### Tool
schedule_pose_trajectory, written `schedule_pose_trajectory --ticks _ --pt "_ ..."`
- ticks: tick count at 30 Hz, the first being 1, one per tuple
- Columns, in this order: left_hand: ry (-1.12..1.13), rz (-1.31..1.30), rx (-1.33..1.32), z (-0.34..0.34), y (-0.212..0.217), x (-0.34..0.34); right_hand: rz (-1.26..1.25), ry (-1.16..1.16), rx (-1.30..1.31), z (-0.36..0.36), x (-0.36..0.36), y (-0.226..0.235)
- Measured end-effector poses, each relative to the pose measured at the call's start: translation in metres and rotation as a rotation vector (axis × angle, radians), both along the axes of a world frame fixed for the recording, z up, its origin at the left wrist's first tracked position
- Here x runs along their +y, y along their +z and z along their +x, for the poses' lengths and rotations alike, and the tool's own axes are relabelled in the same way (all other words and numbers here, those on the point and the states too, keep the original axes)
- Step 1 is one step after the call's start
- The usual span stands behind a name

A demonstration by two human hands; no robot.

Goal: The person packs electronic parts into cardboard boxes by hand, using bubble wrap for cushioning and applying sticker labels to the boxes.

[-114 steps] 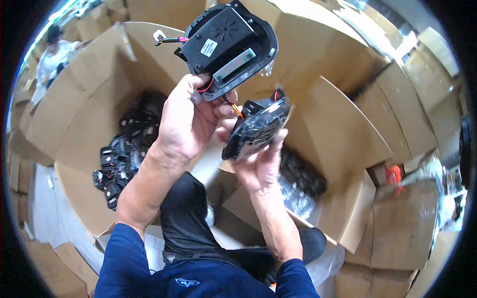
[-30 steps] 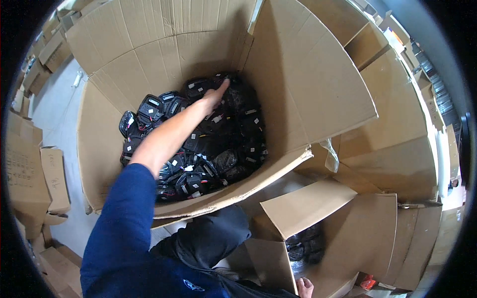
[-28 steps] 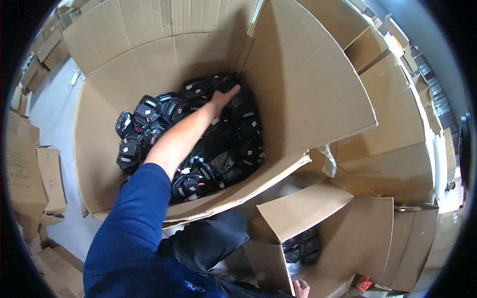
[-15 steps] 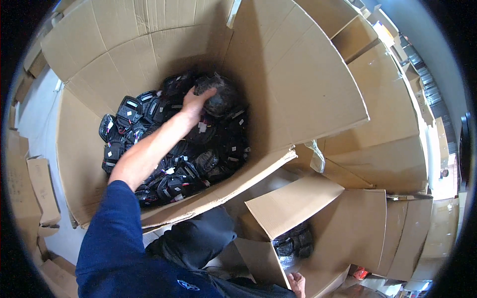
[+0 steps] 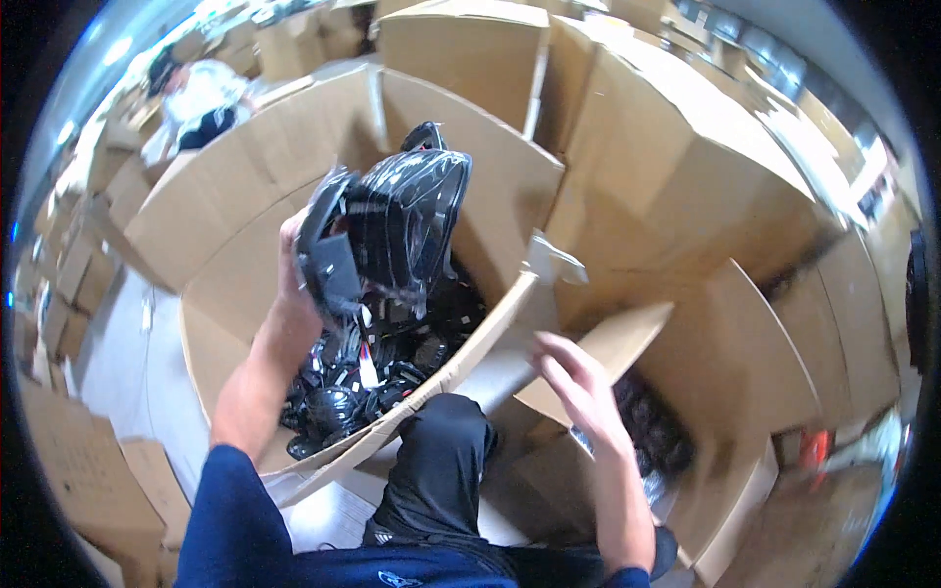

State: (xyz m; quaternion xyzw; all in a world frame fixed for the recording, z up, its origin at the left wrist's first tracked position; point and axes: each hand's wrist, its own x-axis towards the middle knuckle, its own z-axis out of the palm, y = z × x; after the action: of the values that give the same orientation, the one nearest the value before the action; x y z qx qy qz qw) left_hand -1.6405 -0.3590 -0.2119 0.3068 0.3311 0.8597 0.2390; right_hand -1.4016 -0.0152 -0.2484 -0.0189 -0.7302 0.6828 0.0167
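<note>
Left hand [image 5: 294,284] up above the big cardboard box [image 5: 245,196], fingers wrapped tight round a black plastic part in a clear bag [image 5: 392,220], held clear over the heap of black parts [image 5: 382,363] inside. Right hand [image 5: 578,392] empty, fingers spread loose, hovering by a cardboard flap [image 5: 608,343] over the smaller box [image 5: 725,470].

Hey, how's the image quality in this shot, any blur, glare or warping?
Head view: strong fisheye warp with a black rim, and carton edges bend near it; the right hand is smeared by motion blur; glare streaks across the bagged black part held in the left hand; the top left corner is washed out.
</note>
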Motion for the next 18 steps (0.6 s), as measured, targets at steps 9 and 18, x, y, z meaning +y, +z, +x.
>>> schedule_pose_trajectory --ticks 9,18 --pt "-0.124 -0.119 -0.073 0.204 -0.038 0.173 -1.461 0.159 0.206 0.005 -0.015 -0.011" --pt "-0.102 -0.241 -0.166 0.308 -0.065 0.297 -0.792 -0.97 0.566 0.2 0.106 -0.016"
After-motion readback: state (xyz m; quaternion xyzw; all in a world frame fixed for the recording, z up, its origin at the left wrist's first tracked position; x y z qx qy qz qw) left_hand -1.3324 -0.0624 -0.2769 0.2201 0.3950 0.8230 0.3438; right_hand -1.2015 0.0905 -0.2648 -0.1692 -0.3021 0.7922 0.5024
